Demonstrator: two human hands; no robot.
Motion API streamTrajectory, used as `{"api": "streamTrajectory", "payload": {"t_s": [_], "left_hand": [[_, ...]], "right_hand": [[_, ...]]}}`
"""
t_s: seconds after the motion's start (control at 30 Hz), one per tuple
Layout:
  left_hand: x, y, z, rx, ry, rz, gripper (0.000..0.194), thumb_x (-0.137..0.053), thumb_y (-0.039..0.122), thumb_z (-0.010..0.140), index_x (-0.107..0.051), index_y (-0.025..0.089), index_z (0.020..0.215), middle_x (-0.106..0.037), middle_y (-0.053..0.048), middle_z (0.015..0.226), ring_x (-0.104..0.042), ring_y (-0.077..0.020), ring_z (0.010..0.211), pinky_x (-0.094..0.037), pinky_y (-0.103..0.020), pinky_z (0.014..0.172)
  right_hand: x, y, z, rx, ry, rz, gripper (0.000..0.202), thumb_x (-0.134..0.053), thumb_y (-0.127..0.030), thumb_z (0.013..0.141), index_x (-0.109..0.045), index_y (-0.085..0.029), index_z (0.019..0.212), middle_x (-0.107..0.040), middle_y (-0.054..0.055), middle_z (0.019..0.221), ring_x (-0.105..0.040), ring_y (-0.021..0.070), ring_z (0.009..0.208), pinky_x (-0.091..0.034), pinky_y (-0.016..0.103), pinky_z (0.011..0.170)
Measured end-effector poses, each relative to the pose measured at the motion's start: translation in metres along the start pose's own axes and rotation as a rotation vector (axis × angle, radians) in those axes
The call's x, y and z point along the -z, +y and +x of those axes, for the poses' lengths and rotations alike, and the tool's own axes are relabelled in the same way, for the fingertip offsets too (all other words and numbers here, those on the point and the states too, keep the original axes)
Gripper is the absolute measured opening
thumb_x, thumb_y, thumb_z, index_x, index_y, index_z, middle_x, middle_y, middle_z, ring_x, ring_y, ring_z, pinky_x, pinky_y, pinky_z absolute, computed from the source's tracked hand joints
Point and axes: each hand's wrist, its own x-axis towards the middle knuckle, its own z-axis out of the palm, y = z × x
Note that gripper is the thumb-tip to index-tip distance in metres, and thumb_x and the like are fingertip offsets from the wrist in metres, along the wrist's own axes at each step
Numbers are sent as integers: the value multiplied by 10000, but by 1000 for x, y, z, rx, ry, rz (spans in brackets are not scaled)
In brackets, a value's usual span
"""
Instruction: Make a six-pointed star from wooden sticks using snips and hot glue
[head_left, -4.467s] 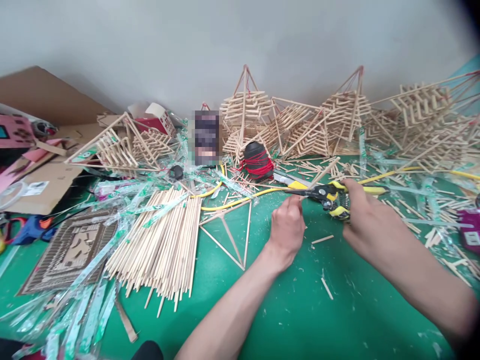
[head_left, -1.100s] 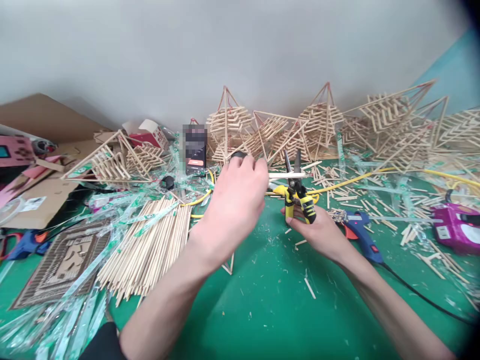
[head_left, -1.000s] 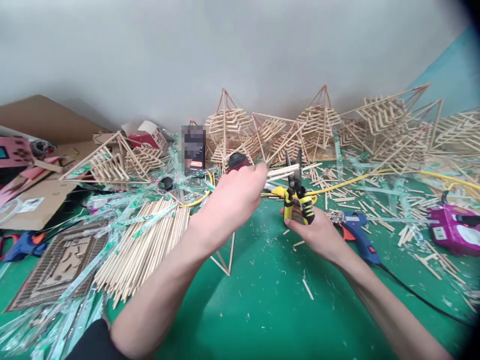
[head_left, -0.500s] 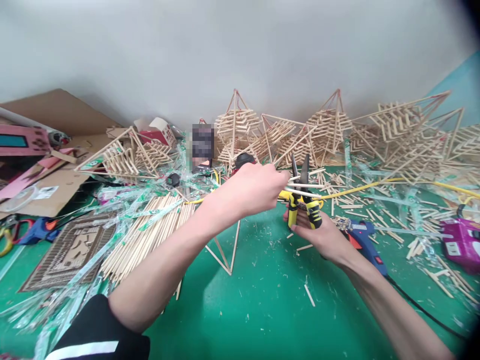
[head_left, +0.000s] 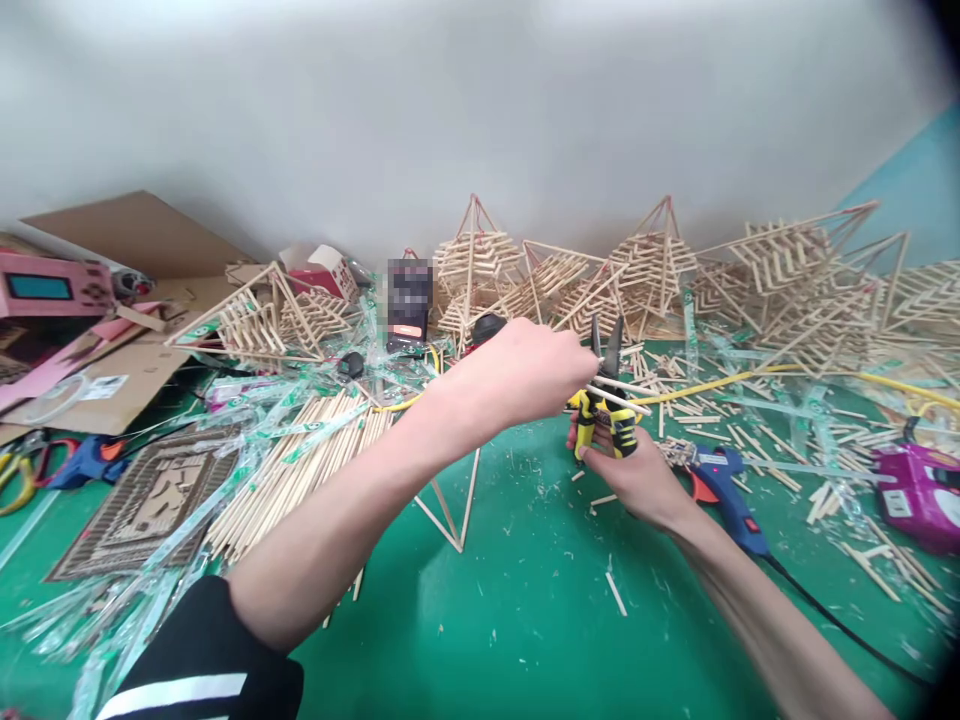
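Left hand (head_left: pixel 525 375) pinched a few thin wooden sticks (head_left: pixel 626 393) above the green bench (head_left: pixel 525 620), laid between the open blades of yellow-handled cutters (head_left: pixel 606 405). Right hand (head_left: pixel 634 470) wrapped the handles. Fingers (head_left: pixel 581 365) sat near the blades; a nick seemed possible, or offcuts flying.

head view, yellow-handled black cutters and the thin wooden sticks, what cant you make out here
- Head view: the left hand hides most of the thin wooden sticks.
- The right hand covers the yellow-handled black cutters at the handle ends.
- The blurred dark patch by the wall is unreadable.
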Motion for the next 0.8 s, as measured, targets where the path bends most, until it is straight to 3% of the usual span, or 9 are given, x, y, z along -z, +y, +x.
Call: {"api": "streamTrajectory", "payload": {"t_s": [0.17, 0.23, 0.33, 0.4, 0.47, 0.53, 0.63, 0.77, 0.8], "left_hand": [[1, 10, 8, -33, 31, 5, 266, -541, 47, 921, -763, 157, 1019, -742, -103, 845, -723, -217, 840, -474, -318, 754], [4, 15, 11, -50, 51, 6, 259, -542, 49, 924, -764, 160, 998, -740, -108, 842, -721, -224, 842, -468, -325, 754], [8, 17, 11, -61, 55, 6, 256, -528, 51, 927, -751, 163, 984, -733, -104, 836, -712, -224, 840, -462, -331, 768], [9, 12, 7, -19, 29, -7, 244, -525, 53, 920, -728, 161, 1002, -720, -90, 819, -699, -214, 833, -458, -327, 784], [9, 2, -1, 68, 3, -57, 241, -518, 62, 919, -682, 157, 1068, -699, -68, 801, -676, -204, 797, -460, -325, 781], [5, -9, -10, 159, 39, -222, 247, -486, 88, 945, -610, 169, 1143, -668, -40, 800, -639, -187, 749, -466, -316, 750], [-4, -13, -23, 239, 243, -743, 191, -402, 129, 999, -515, 217, 1126, -606, -5, 825, -570, -144, 701, -480, -285, 705], [-24, 20, -36, 372, 459, -1392, 21, -484, 243, 998, -468, 231, 991, -452, 45, 727, -402, -91, 564, -416, -241, 586], [-32, 32, -39, 400, 480, -1507, 126, -551, 320, 980, -468, 226, 959, -417, 55, 704, -356, -83, 545, -380, -235, 556]], "right_hand": [[-3, 6, -1, 23, 58, 54, 355, -761, -417, 687, -627, -202, 935, -729, 65, 892, -707, 220, 836, -591, 388, 814], [-8, 14, 2, 30, 131, 70, 346, -771, -447, 693, -599, -215, 883, -697, 39, 820, -677, 195, 750, -584, 361, 740], [-13, 25, 5, 46, 267, 92, 364, -693, -558, 778, -509, -247, 825, -522, -49, 622, -513, 136, 529, -509, 315, 560], [-10, 27, 4, 58, 285, 99, 408, -638, -632, 815, -490, -252, 833, -443, -73, 577, -464, 133, 483, -482, 317, 522], [-1, 23, -1, 67, 253, 72, 440, -648, -650, 821, -540, -232, 906, -530, -38, 628, -551, 162, 543, -518, 338, 572], [9, 15, -6, 81, 220, 8, 468, -654, -637, 833, -599, -205, 1004, -661, 34, 791, -654, 201, 701, -558, 362, 684], [17, 4, -8, 118, 214, -136, 460, -653, -604, 843, -643, -194, 1051, -714, 82, 969, -683, 229, 869, -559, 378, 809], [1, 0, -4, 171, 238, -354, 404, -597, -508, 883, -639, -186, 1124, -714, 133, 1118, -676, 283, 1006, -531, 460, 928], [-6, 1, -3, 192, 248, -409, 436, -589, -480, 882, -620, -181, 1198, -699, 152, 1190, -662, 305, 1076, -511, 488, 974]]}}
